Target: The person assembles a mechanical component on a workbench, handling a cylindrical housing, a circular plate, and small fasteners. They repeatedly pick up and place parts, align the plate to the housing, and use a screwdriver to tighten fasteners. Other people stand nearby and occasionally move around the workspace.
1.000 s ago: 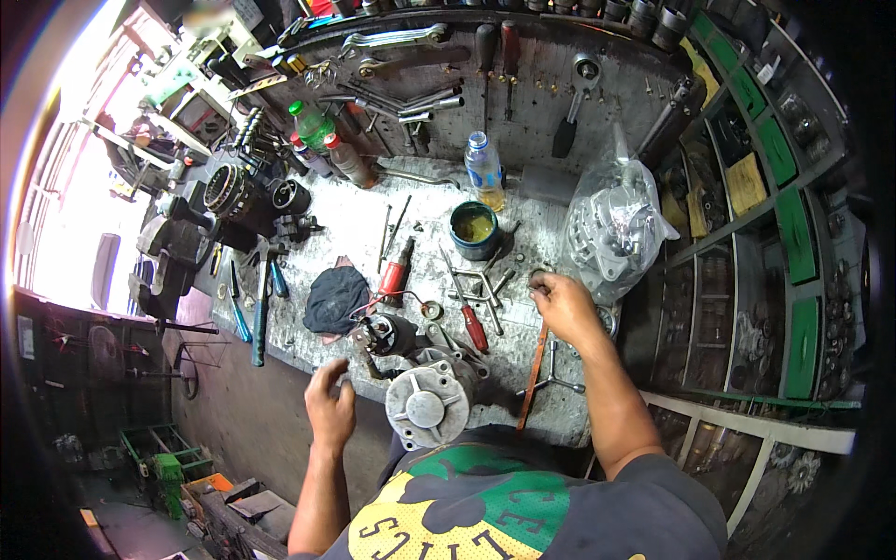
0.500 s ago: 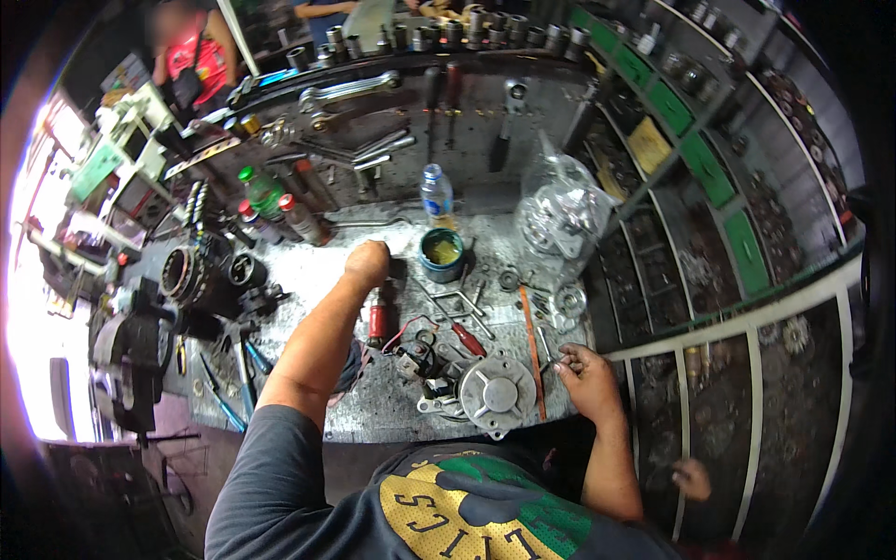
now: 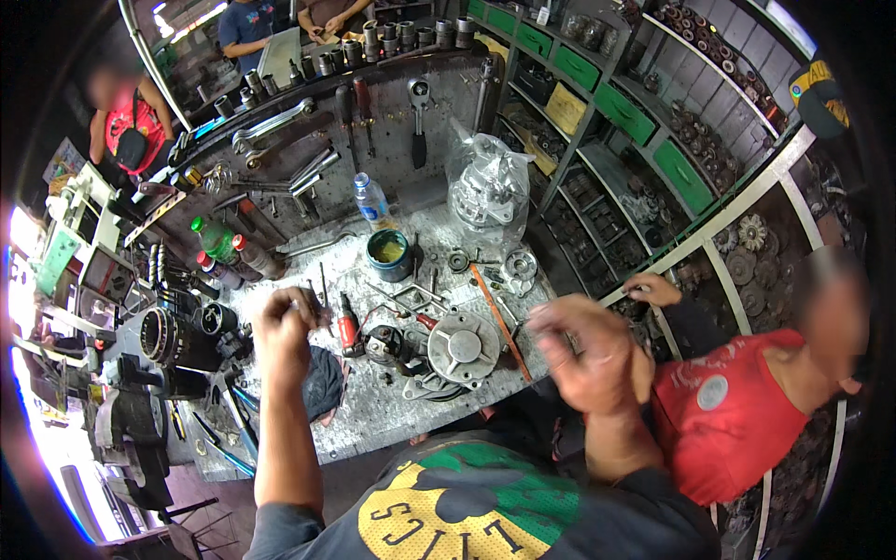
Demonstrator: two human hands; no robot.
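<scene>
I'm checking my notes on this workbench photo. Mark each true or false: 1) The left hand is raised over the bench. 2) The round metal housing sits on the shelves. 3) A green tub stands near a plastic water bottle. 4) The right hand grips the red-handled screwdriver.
1) True: the left hand is up over the bench, fingers pinched; anything held is too small to tell.
2) False: the round metal housing lies on the bench.
3) True: the green tub stands just below the water bottle.
4) False: the right hand is blurred, away from the red-handled screwdriver.
</scene>
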